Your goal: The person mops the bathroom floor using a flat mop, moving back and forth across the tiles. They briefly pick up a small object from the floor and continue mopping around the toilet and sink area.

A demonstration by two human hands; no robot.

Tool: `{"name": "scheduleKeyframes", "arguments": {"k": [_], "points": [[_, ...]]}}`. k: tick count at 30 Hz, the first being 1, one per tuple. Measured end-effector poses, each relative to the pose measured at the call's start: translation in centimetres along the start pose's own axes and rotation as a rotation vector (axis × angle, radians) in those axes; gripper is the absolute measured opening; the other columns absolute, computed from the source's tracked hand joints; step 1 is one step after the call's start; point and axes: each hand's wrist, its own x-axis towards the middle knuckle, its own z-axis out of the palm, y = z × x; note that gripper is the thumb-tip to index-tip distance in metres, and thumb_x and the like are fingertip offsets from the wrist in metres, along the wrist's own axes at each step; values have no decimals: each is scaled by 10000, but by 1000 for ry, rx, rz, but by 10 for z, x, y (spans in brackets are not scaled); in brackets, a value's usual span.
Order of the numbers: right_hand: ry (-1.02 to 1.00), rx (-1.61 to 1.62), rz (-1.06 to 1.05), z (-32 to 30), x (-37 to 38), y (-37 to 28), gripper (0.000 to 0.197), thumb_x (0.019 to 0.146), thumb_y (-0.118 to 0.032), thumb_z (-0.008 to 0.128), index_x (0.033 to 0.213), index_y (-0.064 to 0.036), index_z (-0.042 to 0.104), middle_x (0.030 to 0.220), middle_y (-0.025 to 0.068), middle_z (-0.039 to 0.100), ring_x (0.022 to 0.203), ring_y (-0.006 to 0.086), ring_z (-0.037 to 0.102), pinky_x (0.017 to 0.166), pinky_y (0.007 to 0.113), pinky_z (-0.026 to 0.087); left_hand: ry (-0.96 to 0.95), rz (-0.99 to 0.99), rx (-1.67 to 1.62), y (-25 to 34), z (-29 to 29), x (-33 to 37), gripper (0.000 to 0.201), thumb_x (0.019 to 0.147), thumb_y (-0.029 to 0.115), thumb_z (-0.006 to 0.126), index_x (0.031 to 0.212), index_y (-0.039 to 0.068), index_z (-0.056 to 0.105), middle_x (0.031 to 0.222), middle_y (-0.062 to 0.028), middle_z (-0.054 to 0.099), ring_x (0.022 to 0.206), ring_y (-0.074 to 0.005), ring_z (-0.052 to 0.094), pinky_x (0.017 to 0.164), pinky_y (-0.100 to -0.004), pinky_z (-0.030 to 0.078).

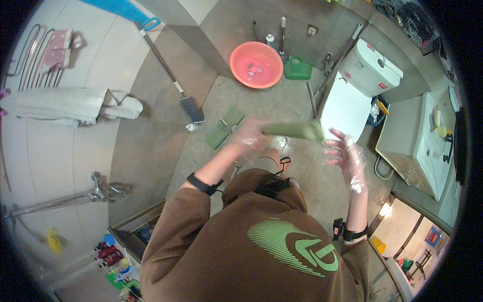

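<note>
Object [297, 130], green, blurred beyond naming; left hand [249, 136] grasping it; right hand [347, 156], fingers splayed.

Rather dim, soft light; left hand [250, 135] motion-blurred; straight edges bowed, corners black.

**A bathroom, likely in a home**

A white toilet [347, 106] stands near a tiled wall [234, 30]. Right of the toilet is a washbasin [425, 168]; left of it, a pink tub [256, 64] sits on the floor. Well left of the toilet are a hanging towel [70, 104], a shower tap [97, 195] and bottles [109, 256].
</note>
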Motion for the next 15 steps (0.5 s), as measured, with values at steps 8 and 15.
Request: {"name": "scheduleKeyframes", "arguments": {"k": [8, 15], "points": [[-474, -369, 895, 84, 41, -10, 489, 908, -408, 599, 1205, -25, 540, 935, 118, 672, 698, 187, 640, 603, 275, 539, -95, 227, 361, -62, 71, -16, 335, 715, 323, 718, 973, 112, 679, 919, -162, 665, 888, -369, 628, 802, -464, 494], [-713, -687, 996, 143, 71, 62, 136, 826, -117, 637, 876, 9, 641, 754, 88, 646, 582, 151, 590, 495, 284, 488, 45, -500, 133, -173, 90, -48, 472, 728, 339, 723, 1129, 117, 611, 1187, -163, 607, 1168, -363, 546, 939, -481, 473]]}}
